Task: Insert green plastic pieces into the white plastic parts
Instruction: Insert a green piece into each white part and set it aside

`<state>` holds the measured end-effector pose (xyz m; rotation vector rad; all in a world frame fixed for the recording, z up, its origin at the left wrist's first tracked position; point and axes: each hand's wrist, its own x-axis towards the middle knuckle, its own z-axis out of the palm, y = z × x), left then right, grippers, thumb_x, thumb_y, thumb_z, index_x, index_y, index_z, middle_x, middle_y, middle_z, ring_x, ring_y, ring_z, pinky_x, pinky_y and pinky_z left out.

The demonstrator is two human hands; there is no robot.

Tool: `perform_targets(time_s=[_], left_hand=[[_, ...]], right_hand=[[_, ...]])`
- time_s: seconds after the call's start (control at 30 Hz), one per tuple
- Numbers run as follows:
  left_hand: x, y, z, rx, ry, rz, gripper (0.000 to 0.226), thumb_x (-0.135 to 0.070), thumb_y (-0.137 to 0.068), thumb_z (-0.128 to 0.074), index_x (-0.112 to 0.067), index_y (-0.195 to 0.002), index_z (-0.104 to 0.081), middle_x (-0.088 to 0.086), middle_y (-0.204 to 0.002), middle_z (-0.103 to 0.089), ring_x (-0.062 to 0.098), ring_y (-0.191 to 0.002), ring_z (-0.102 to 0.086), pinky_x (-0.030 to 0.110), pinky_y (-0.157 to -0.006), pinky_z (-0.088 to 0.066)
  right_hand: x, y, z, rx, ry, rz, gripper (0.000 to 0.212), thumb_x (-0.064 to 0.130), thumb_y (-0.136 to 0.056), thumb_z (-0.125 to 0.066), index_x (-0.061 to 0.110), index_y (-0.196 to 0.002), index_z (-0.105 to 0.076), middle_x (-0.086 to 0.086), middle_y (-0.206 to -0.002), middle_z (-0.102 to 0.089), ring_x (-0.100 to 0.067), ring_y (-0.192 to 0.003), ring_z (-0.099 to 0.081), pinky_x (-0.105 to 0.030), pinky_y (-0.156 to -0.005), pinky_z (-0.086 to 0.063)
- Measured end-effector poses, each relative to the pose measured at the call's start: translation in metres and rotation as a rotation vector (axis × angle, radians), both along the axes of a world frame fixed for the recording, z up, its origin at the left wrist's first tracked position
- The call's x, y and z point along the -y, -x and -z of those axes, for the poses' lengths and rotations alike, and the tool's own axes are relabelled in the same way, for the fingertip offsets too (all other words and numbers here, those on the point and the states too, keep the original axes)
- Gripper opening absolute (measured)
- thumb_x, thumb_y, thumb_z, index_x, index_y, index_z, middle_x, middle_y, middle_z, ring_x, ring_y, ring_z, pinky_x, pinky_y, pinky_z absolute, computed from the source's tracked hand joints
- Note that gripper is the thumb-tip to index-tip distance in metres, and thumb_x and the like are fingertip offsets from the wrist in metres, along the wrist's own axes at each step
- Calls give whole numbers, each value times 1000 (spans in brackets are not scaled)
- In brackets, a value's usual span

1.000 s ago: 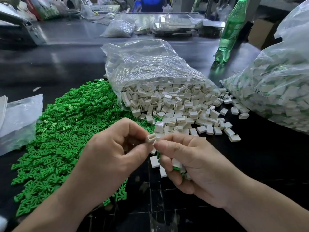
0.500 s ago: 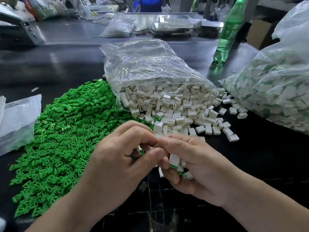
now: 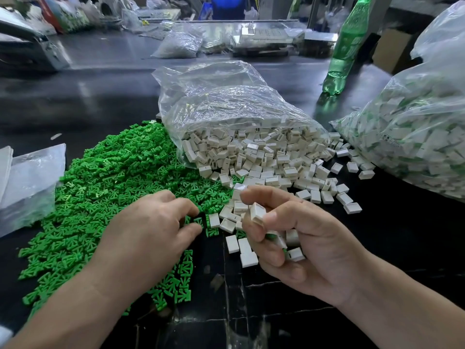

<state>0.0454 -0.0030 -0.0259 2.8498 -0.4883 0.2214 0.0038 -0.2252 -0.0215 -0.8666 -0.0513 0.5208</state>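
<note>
Holding a white part [image 3: 258, 214] up between thumb and forefinger, the right hand [image 3: 309, 243] hovers just above the near middle of the desk [image 3: 402, 248]. Its lower fingers are curled around a small handful [image 3: 293, 253] of other white ones, with bits of green peeking out between them.

The left hand [image 3: 151, 230] is palm down on the right fringe of the green pieces [image 3: 100, 185], a big heap covering the left half of the desk towards the near edge. Thumb and forefinger are curled either side of one green piece [image 3: 198, 220], but honestly can't tell if it's actually gripped or just being touched.

Loose white parts [image 3: 276, 159] spill out of a clear bag [image 3: 226, 104] lying mid-desk, mouth facing the near edge, and they run right up to the green heap and the right hand. A second bag [image 3: 415, 137], stuffed with white parts showing green, sits at the right edge. A green bottle [image 3: 347, 46] stands towards the far right corner, and a flat plastic bag [image 3: 30, 177] lies at the left edge.
</note>
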Motion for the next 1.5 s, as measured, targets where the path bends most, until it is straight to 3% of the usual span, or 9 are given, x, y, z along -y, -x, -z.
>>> perform_targets(time_s=[0.1, 0.27, 0.37, 0.43, 0.53, 0.63, 0.7, 1.2, 1.5], left_hand=[[5, 0, 6, 28, -96, 8, 32, -55, -90, -52, -41, -116, -66, -18, -92, -51, 6, -82, -46, 24, -59, -32], [7, 0, 3, 65, -66, 32, 13, -46, -88, -61, -36, -94, -67, -16, -84, -51, 10, -82, -51, 25, -61, -37], [8, 1, 4, 67, 29, 31, 10, -40, -87, -64, -35, -81, -57, -17, -79, -50, 2, -76, -48, 14, -59, -30], [8, 4, 2, 31, 210, 35, 12, -39, -85, -66, -34, -77, -58, -15, -72, -57, 2, -69, -54, 13, -53, -37], [12, 8, -7, -256, 740, 31, 14, -40, -78, -73, -30, -81, -66, -4, -67, -67, 7, -56, -61, 16, -53, -49], [19, 12, -10, -557, 1189, 108, 21, -37, -64, -76, -23, -77, -70, 8, -71, -70, 18, -61, -65, 24, -53, -51], [24, 15, -8, -649, 1338, 145, 16, -33, -63, -75, -22, -74, -71, 13, -74, -71, 20, -62, -65, 24, -51, -50], [36, 26, -3, -418, 1239, 135, 20, -43, -75, -66, -24, -84, -69, 5, -77, -73, 14, -61, -66, 20, -52, -50], [40, 30, -5, -405, 1276, 138, 11, -28, -85, -60, -21, -81, -67, 6, -72, -71, 14, -58, -63, 20, -50, -49]], right_hand=[[0, 0, 0, -4, 22, -28, 37, 7, -70, -67, 15, -106, -71, -8, -76, -61, -13, -48, -50, -18, -33, -36], [-4, 2, 1, -31, 84, -5, 30, 10, -75, -74, 15, -100, -58, -11, -83, -66, -15, -50, -53, -18, -32, -36], [-5, 2, 0, -13, 134, 15, 20, 15, -81, -75, 16, -96, -61, -10, -81, -65, -15, -51, -54, -18, -33, -36], [-6, 2, 0, -7, 171, 35, 14, 17, -82, -75, 18, -93, -65, -7, -75, -61, -15, -50, -52, -19, -34, -35], [-7, 2, 0, 5, 194, 58, 13, 16, -80, -76, 22, -90, -70, -5, -70, -57, -15, -50, -50, -19, -35, -33], [-7, 2, -1, 12, 221, 90, 14, 14, -79, -71, 22, -90, -72, -6, -72, -59, -15, -50, -50, -20, -35, -32], [-8, 2, 0, 48, 278, 126, 13, 16, -79, -70, 23, -89, -74, -7, -72, -61, -15, -49, -50, -19, -35, -33], [-11, 5, 3, 189, 393, 206, 8, 31, -86, -69, 25, -85, -74, -1, -73, -62, -11, -50, -51, -19, -36, -34], [-11, 8, 3, 267, 413, 223, 10, 34, -87, -70, 25, -88, -73, 1, -72, -60, -10, -51, -52, -19, -37, -35]])
